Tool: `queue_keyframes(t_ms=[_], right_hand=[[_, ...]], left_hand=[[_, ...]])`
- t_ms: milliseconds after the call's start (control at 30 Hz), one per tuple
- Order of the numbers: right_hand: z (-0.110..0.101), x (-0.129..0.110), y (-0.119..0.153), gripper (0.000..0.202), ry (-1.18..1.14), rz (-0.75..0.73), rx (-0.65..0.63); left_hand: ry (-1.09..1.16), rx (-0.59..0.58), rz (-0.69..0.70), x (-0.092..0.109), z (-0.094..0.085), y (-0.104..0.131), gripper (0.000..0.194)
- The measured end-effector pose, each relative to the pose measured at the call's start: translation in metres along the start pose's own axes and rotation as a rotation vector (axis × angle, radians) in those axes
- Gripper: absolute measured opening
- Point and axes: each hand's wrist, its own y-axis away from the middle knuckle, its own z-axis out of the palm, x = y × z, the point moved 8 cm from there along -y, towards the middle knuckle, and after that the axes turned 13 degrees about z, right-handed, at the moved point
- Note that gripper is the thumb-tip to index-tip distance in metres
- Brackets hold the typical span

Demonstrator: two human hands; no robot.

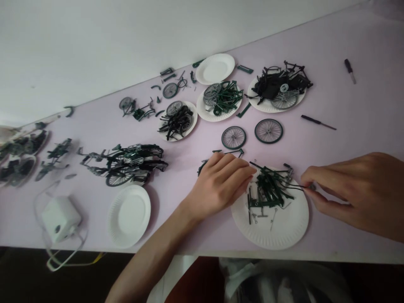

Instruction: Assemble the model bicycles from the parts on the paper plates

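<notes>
At the left rim of a paper plate (284, 235), my left hand (217, 185) is closed with its fingers curled down. Whatever it may hold is hidden behind the fingers. My right hand (350, 193) pinches a thin dark wire-like part (295, 185) between thumb and forefinger at the plate's right side. On that plate lies a heap of dark green toy bicycle parts (271, 187), with small metal pins (274, 216) in front. A dark frame piece (241, 152) shows partly behind my left hand. Two spoked wheels, one left (233, 137) and one right (269, 131), lie beyond the plate.
Black-handled screwdrivers lie farther right, one near (315, 121) and one far (349, 69). Plates of parts (202, 113) stand toward the wall. Assembled toy bicycles (135, 162), a bare plate (129, 216) and a white box with a cable (61, 219) are at left.
</notes>
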Motion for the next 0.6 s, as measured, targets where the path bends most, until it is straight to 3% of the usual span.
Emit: queue_keyframes(t_ms=[100,200,300,400,500,600], right_hand=[[0.001,-0.017,-0.004,0.012,-0.071,-0.093,-0.022],[-0.005,-0.028,-0.009,0.011,-0.214,-0.096,0.083],[-0.001,-0.031,-0.013,0.011,-0.401,-0.031,0.08],[0.009,-0.029,-0.015,0.011,-0.553,0.056,0.011],[0.017,-0.028,-0.018,0.015,-0.622,0.068,-0.051],[0.022,-0.028,-0.02,0.014,-0.663,0.045,-0.082]], left_hand=[[0.301,0.178,-0.322,-0.008,0.0,0.006,0.029],[0.545,0.218,-0.48,-0.007,0.014,0.009,0.043],[0.814,0.283,-0.517,-0.009,0.024,0.007,0.026],[1.001,0.361,-0.471,-0.012,0.026,0.003,0.011],[0.981,0.389,-0.451,-0.015,0.023,0.004,0.014],[0.97,0.395,-0.519,-0.019,0.026,0.008,0.019]])
